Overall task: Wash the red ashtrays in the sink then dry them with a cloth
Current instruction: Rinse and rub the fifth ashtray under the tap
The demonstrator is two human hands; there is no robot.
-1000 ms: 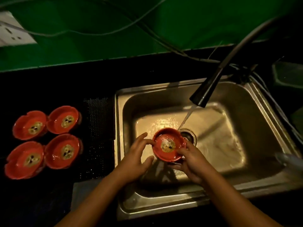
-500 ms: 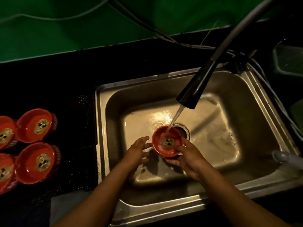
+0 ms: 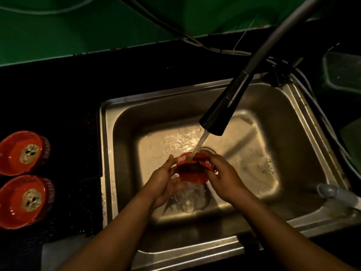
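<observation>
A red ashtray [image 3: 192, 169] is held over the steel sink [image 3: 293, 133], tipped so its printed side wall faces up under the water stream. My left hand [image 3: 162, 182] grips its left side and my right hand [image 3: 222, 177] grips its right side. Water spills off it into the basin below. The black tap spout [image 3: 220, 112] hangs just above and runs. Two more red ashtrays [image 3: 23, 152] [image 3: 25, 201], each with a pale skull print inside, sit upright on the dark counter at the left.
A dark mesh mat [image 3: 86, 153] lies between the ashtrays and the sink. A pale cloth [image 3: 58, 253] shows at the bottom left. A grey handle [image 3: 336, 194] juts over the sink's right rim. Cables run along the green wall behind.
The ashtray has turned from facing up to tipped on its side under the stream. The view shifted right, so only two counter ashtrays remain in view.
</observation>
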